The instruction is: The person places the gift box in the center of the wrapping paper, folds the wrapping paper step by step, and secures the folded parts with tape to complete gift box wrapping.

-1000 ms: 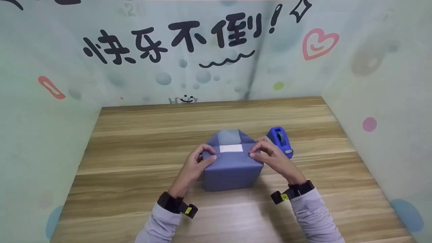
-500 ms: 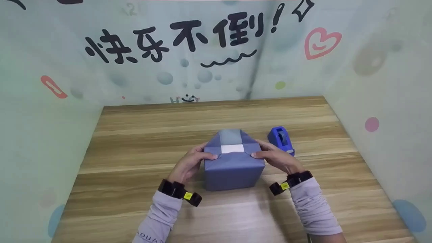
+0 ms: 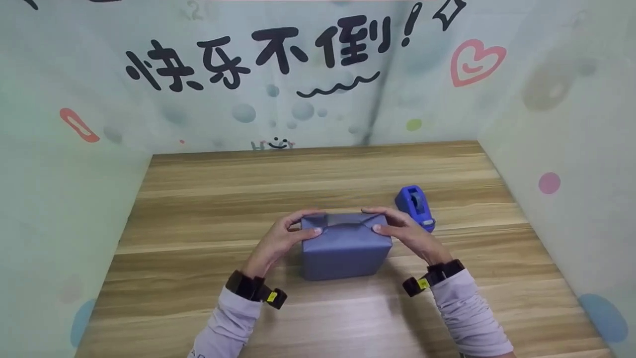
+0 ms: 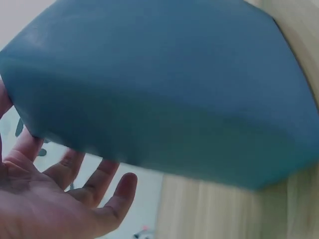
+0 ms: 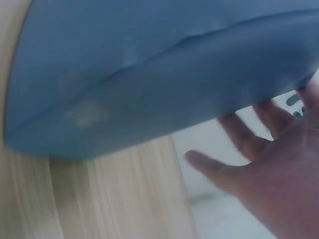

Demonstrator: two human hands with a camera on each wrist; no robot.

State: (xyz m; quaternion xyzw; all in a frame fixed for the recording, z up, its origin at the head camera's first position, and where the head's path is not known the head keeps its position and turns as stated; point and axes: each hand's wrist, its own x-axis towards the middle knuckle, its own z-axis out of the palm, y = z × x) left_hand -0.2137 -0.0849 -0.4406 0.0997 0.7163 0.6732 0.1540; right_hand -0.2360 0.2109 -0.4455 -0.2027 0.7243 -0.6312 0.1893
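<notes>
A box wrapped in blue-grey paper [image 3: 345, 258] stands on the wooden table. A paper flap [image 3: 345, 219] lies low along the far part of its top. My left hand [image 3: 273, 243] holds the upper left end, thumb on top and fingers along the side and back edge. On the other end, my right hand [image 3: 415, 238] does the same, thumb on the top near the flap's corner. Both wrist views show fingertips at the edge of the box [image 4: 149, 89], with the little fingers standing free. The box's far side is hidden in the head view.
A blue tape dispenser [image 3: 416, 208] stands just behind my right hand. The wooden table [image 3: 208, 199] is bordered by printed cloth walls [image 3: 248, 119] at the back and both sides. Dark wrist cameras [image 3: 256, 288] sit at the sleeve cuffs.
The raised flap at the back of the box has folded down toward me, covering the white strip on top. My fingers have moved from the paper's edge to around the upper ends.
</notes>
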